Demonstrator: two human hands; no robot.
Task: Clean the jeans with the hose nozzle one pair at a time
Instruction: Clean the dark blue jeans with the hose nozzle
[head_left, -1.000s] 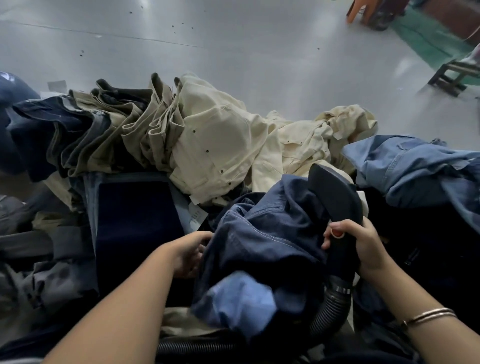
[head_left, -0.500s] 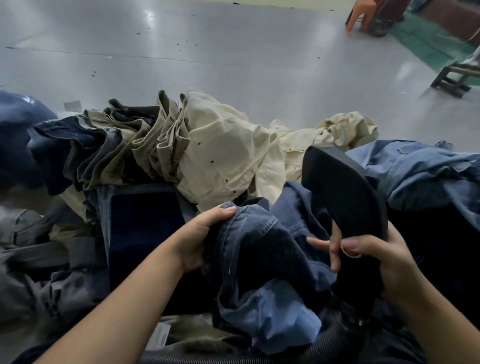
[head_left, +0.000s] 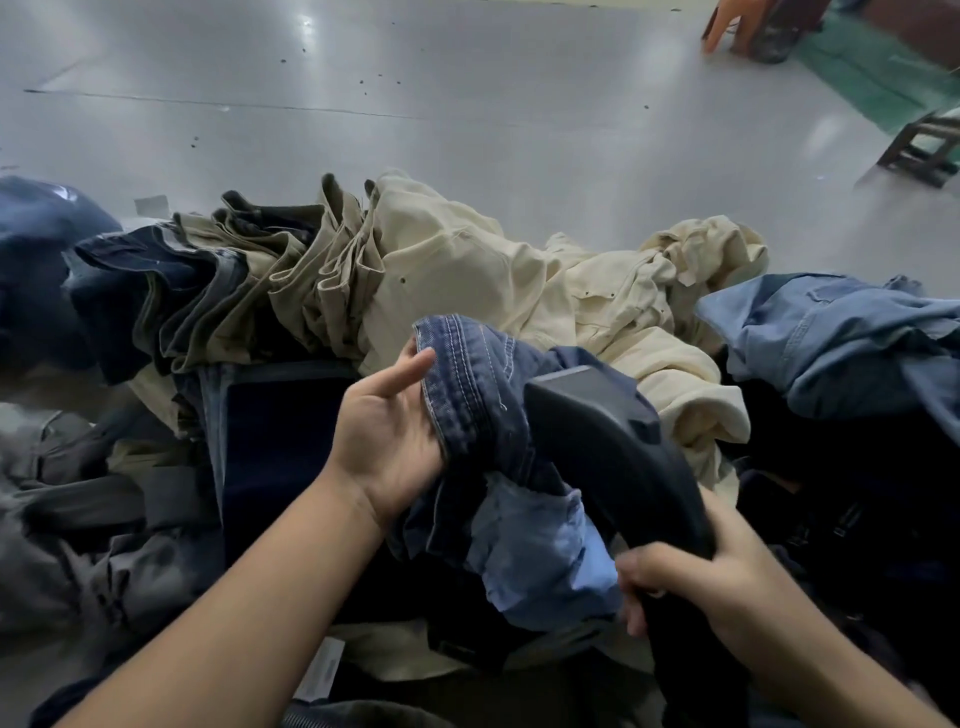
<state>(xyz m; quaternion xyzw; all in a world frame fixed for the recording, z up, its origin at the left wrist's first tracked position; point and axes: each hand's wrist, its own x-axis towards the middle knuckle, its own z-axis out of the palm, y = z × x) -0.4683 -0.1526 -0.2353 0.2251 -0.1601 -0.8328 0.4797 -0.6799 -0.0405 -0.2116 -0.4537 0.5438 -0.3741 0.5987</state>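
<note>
At centre, the left hand (head_left: 387, 441) holds a pair of jeans (head_left: 467, 395) just left of the hose nozzle (head_left: 597, 441), gripped by the right hand (head_left: 691, 582) at five o'clock. Heaped trousers (head_left: 467, 270) lie behind at twelve o'clock, more denim (head_left: 831, 332) at three.

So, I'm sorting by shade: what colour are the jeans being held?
Dark blue jeans, pale stitching; head view.

The dark blue jeans (head_left: 478, 395) are now lifted higher than a second ago, their stitched hem turned up and gripped from below by the left hand (head_left: 387, 441), whose palm is now turned upward. The hose nozzle (head_left: 613, 447) is tilted leftward against the denim, and the right hand (head_left: 691, 582) is now placed lower on its neck.
</note>
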